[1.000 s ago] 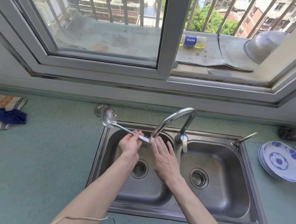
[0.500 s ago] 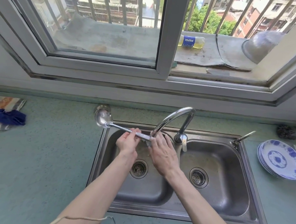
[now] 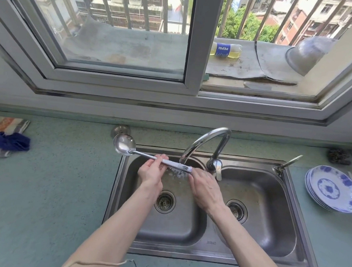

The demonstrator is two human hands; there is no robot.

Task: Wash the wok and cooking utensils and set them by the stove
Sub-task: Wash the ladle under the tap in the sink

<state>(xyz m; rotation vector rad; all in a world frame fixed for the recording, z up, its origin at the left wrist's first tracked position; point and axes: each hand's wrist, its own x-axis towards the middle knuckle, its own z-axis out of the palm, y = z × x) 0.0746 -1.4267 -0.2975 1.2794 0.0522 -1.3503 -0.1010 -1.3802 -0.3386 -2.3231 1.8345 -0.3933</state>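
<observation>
Over the left basin of the double sink (image 3: pixel 289 231), the left hand (image 3: pixel 150 172) pinches the middle of the ladle (image 3: pixel 148 155) handle, fingers curled round the shaft. The right hand (image 3: pixel 205 186) meets the handle's end just under the spout, its fingers bent toward the metal, though I cannot tell whether they close round it or only rub against it. The ladle lies nearly level, its bowl reaching out past the sink's left rim above the green counter (image 3: pixel 52 187), its handle end beneath the faucet (image 3: pixel 208 139), where water splashes off it. Further left on the counter lies a striped cloth (image 3: pixel 3 125) with a blue rag (image 3: pixel 8 141) on top. To the right of the sink sits a stack of blue-patterned plates (image 3: pixel 333 189).
</observation>
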